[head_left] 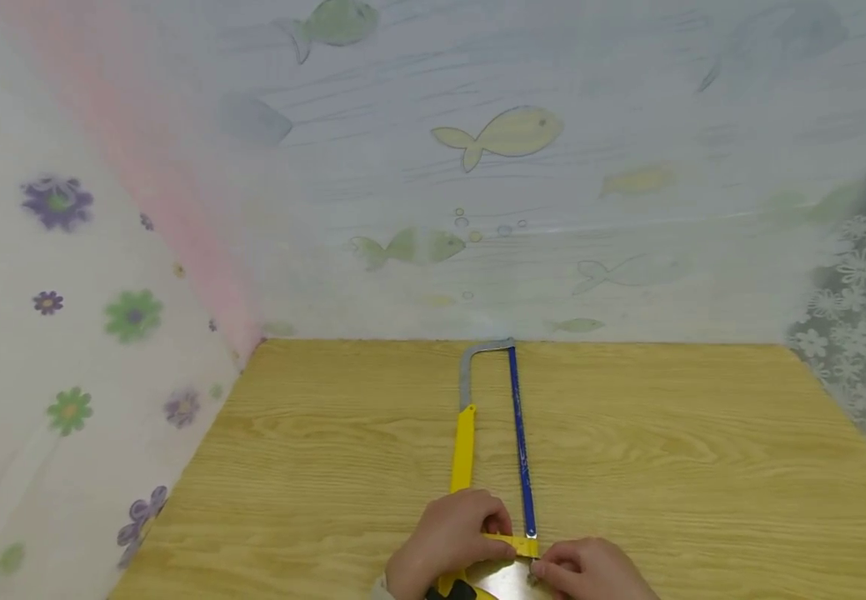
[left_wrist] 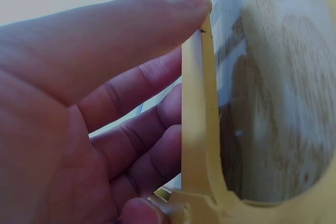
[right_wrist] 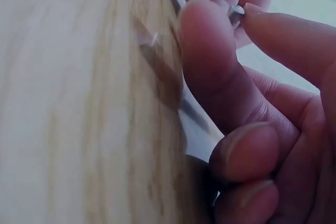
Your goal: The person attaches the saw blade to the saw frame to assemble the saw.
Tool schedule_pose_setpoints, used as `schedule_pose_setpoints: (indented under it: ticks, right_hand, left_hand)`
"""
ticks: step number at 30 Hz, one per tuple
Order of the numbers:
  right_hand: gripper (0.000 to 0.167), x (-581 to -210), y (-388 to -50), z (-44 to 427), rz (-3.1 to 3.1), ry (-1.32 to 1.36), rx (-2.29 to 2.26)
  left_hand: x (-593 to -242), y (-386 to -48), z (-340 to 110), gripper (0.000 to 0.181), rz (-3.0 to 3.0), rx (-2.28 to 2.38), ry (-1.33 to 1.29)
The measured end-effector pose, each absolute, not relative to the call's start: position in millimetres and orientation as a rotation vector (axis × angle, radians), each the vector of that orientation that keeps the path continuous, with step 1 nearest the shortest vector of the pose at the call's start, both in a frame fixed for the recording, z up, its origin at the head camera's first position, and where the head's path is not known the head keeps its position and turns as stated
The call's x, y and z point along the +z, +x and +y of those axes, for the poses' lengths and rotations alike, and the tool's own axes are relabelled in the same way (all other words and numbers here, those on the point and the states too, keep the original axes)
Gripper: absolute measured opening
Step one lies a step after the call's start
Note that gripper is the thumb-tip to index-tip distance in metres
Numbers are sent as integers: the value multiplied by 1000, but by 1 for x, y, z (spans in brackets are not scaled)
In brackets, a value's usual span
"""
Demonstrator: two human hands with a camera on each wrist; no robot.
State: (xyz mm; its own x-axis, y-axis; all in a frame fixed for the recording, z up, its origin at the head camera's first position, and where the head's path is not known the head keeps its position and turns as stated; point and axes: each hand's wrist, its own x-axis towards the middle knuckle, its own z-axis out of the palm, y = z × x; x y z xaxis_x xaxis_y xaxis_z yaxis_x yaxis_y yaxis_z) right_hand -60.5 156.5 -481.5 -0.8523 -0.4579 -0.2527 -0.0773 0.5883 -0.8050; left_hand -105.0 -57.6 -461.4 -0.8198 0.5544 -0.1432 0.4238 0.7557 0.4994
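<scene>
Hacksaw (head_left: 463, 450) on tabletop (head_left: 665, 450), blue blade (head_left: 521, 442) on R side. L hand (head_left: 457, 533), fingers bent, grips yellow frame (head_left: 521, 546) nr blade's near end; R hand (head_left: 590, 568), thumb & index almost tog., pinches sm. metal pc (right_wrist: 235, 16).

blade (head_left: 521, 442): was blue, scuffed, spanned the frame lengthwise
hacksaw frame (head_left: 463, 450): ran left of blade; yellow, with grey curved section meeting blade's far end
yellow bracket (head_left: 524, 547): sat at blade's near end
metal fastener (right_wrist: 235, 17): stuck out beyond blade's near end

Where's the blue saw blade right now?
In the head view, the blue blade is just right of centre, beside the yellow-and-grey frame. It runs from the frame's far tip toward the left hand and right hand.
</scene>
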Motion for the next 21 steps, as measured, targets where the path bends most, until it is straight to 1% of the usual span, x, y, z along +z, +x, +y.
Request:
schedule_pose_setpoints:
  ticks: [7, 15, 21]
  right_hand:
    - [28, -478, -57, 156, 2440, -454, -1119]
    - [22, -478, -58, 157, 2417, -505, -1154]
    - [21, -478, -58, 155, 2402, -449, -1163]
  left_hand:
    - [-461, -104, -57, 17, 2688, 672, 764]
    - [-460, -102, -58, 18, 2689, 708, 767]
    - [-460, -103, -58, 18, 2689, 698, 764]
